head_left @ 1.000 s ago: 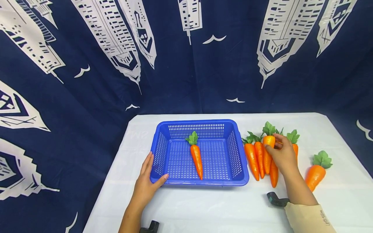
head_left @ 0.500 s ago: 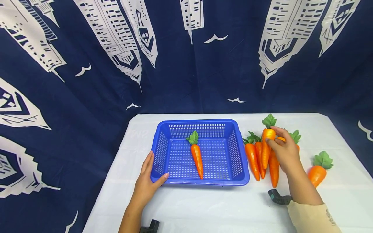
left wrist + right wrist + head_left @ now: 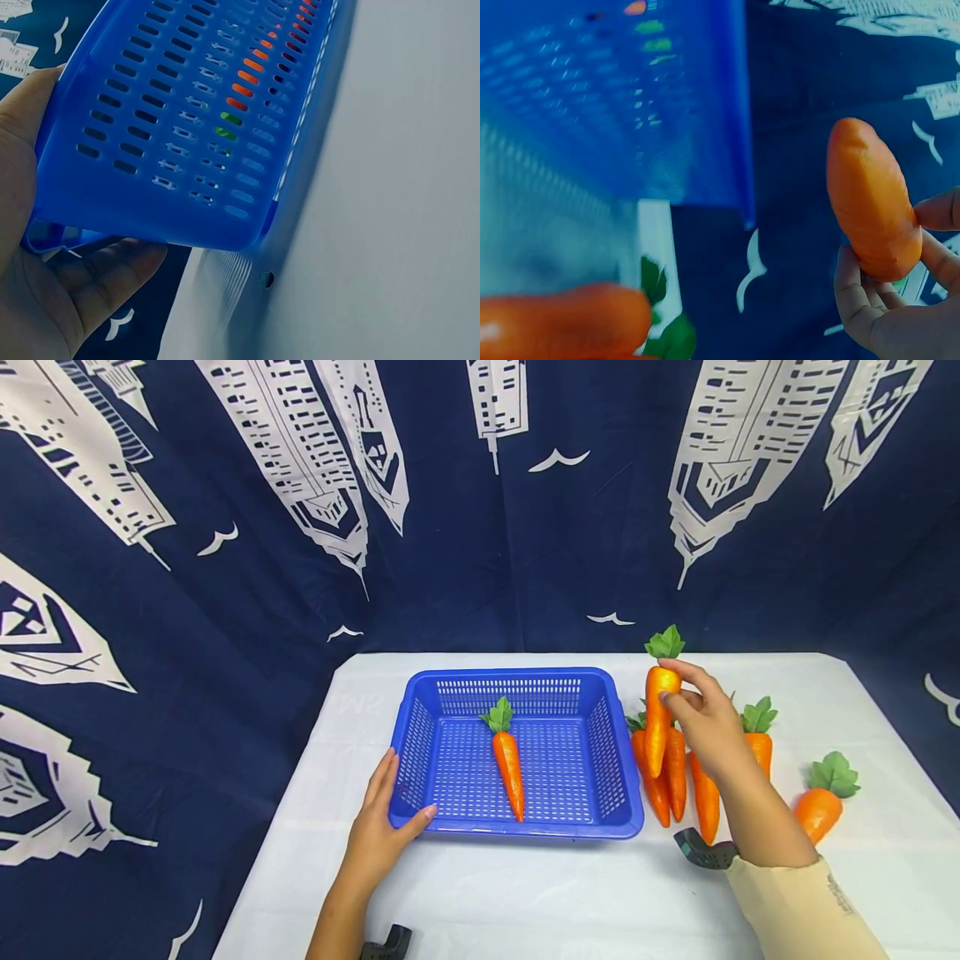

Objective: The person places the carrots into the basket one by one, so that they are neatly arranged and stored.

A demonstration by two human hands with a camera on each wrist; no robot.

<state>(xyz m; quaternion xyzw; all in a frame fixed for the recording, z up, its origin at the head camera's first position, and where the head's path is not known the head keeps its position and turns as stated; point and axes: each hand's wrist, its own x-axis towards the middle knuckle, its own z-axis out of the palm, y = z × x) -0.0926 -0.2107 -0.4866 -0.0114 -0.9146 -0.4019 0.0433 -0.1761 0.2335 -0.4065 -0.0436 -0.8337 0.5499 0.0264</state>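
My right hand (image 3: 708,727) pinches an orange carrot (image 3: 657,727) near its leafy top, thumb and fingers on either side. The carrot hangs tip down above other carrots (image 3: 676,777), right of a blue plastic basket (image 3: 517,830). In the right wrist view the same carrot (image 3: 874,202) shows tip up, with fingertips around its thick end. One carrot (image 3: 508,772) lies inside the basket. My left hand (image 3: 378,822) touches the basket's near left corner, its fairly straight fingers along the left side and thumb on the front rim.
Several carrots lie on the white table (image 3: 525,893) right of the basket, some partly hidden by my right arm. A separate carrot (image 3: 817,814) lies farther right. A dark blue printed cloth (image 3: 487,568) hangs behind the table.
My right hand has raised the carrot off the group and moved it left towards the basket. My left hand has stayed at the basket's corner.
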